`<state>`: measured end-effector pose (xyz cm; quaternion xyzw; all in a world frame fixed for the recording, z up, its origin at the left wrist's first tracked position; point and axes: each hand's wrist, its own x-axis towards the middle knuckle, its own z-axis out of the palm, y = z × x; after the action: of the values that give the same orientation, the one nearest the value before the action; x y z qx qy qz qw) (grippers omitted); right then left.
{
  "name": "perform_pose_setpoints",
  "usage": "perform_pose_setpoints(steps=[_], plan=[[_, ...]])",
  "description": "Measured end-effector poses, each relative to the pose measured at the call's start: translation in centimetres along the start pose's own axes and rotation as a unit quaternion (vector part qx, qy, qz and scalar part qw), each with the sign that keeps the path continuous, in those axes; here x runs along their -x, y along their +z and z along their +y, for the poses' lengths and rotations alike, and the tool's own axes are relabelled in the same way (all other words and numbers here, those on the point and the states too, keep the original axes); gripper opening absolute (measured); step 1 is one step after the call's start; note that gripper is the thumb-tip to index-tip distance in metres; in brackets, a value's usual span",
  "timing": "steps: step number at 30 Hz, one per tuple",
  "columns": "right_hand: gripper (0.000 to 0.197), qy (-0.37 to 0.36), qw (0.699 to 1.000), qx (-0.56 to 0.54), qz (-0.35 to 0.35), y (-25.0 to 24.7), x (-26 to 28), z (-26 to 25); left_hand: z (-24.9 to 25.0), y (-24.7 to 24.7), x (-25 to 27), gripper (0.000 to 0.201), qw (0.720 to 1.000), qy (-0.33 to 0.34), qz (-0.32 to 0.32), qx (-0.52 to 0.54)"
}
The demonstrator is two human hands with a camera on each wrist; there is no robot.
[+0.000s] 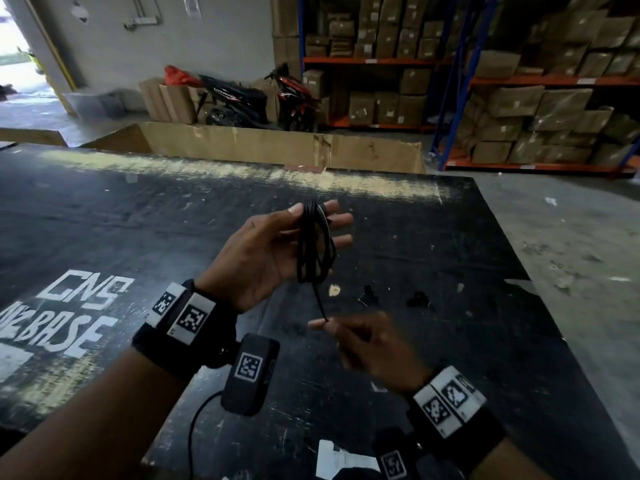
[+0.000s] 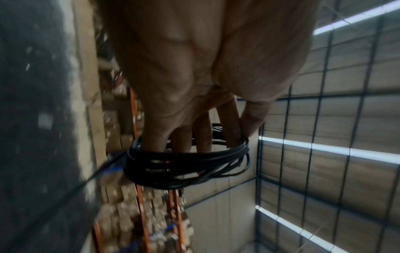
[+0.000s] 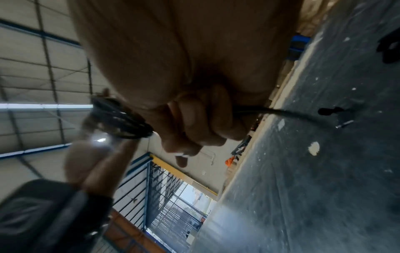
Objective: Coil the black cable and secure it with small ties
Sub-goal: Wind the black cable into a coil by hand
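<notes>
The black cable point(image 1: 315, 247) is wound in several loops round the straight fingers of my raised left hand point(image 1: 273, 247). Its thumb presses the top of the coil point(image 2: 186, 164) against the index finger. A short tail hangs from the bottom of the coil to my right hand point(image 1: 363, 341), which pinches it between thumb and curled fingers point(image 3: 194, 123); the tail end point(image 3: 281, 112) pokes out past the fist. Two small black ties point(image 1: 369, 294) point(image 1: 419, 299) lie on the table just beyond my right hand, untouched.
The work surface is a scuffed black board point(image 1: 138, 220) with white lettering at the left. A white paper point(image 1: 339, 459) lies at the near edge. A long cardboard box point(image 1: 277, 143) stands behind the far edge, with carton-filled shelves point(image 1: 519, 98) and motorbikes point(image 1: 242, 98) beyond.
</notes>
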<state>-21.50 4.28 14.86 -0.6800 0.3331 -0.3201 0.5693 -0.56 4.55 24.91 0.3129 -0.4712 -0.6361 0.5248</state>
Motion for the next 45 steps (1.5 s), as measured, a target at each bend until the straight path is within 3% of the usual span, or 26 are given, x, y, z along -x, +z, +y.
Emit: perform_pose_setpoints(steps=[3, 6, 10, 16, 18, 20, 22, 24, 29, 32, 36, 40, 45], plan=[[0.027, 0.001, 0.997, 0.075, -0.001, -0.6, 1.0, -1.7, 0.3, -1.3, -0.5, 0.046, 0.994, 0.03, 0.064, -0.081], [0.028, -0.031, 0.993, 0.109, -0.015, -1.9, 1.9, -4.9, -0.2, -2.0, -0.6, 0.046, 0.982, 0.023, 0.086, -0.165], [0.027, -0.103, 0.976, 0.191, -0.007, -4.1, 1.6, -8.5, -1.9, -1.4, -0.1, 0.051, 0.974, -0.034, 0.063, -0.214], [0.014, -0.154, 0.956, 0.245, 0.044, -6.8, -1.3, -10.9, -3.6, -0.1, 0.8, 0.043, 0.978, -0.077, -0.035, -0.191], [0.014, -0.165, 0.967, 0.192, 0.033, -7.5, -2.2, -10.6, -3.6, 0.1, 1.0, 0.044, 0.985, -0.093, -0.051, -0.139], [0.019, -0.171, 0.978, 0.117, 0.024, -7.7, -2.8, -10.0, -3.6, -0.1, 1.2, 0.032, 0.989, -0.116, -0.059, -0.07], [0.022, -0.161, 0.986, 0.052, 0.012, -7.3, -3.6, -8.8, -3.7, -0.7, 1.5, 0.05, 0.987, -0.136, -0.086, -0.018], [0.02, -0.138, 0.99, 0.002, 0.022, -6.6, -3.4, -7.3, -3.9, -0.4, 1.7, 0.05, 0.979, -0.155, -0.125, 0.045], [0.009, -0.103, 0.99, -0.085, 0.05, -4.2, -2.5, -3.2, -4.3, 0.4, 1.8, 0.044, 0.962, -0.115, -0.179, 0.17], [0.018, -0.096, 0.986, -0.106, 0.085, -2.8, -2.0, -2.1, -4.2, 0.3, 1.6, 0.044, 0.953, -0.086, -0.183, 0.227], [0.02, -0.068, 0.975, -0.185, 0.102, -1.1, -1.4, -1.1, -4.1, 0.1, 1.3, 0.043, 0.959, -0.077, -0.117, 0.246], [0.02, -0.015, 0.955, -0.284, 0.079, -0.1, -0.4, -1.1, -4.9, -0.4, 1.4, 0.041, 0.964, -0.069, -0.108, 0.233], [0.039, 0.071, 0.926, -0.371, 0.027, 0.8, 0.6, -1.3, -5.2, -0.4, 1.2, 0.041, 0.954, -0.082, -0.119, 0.262]])
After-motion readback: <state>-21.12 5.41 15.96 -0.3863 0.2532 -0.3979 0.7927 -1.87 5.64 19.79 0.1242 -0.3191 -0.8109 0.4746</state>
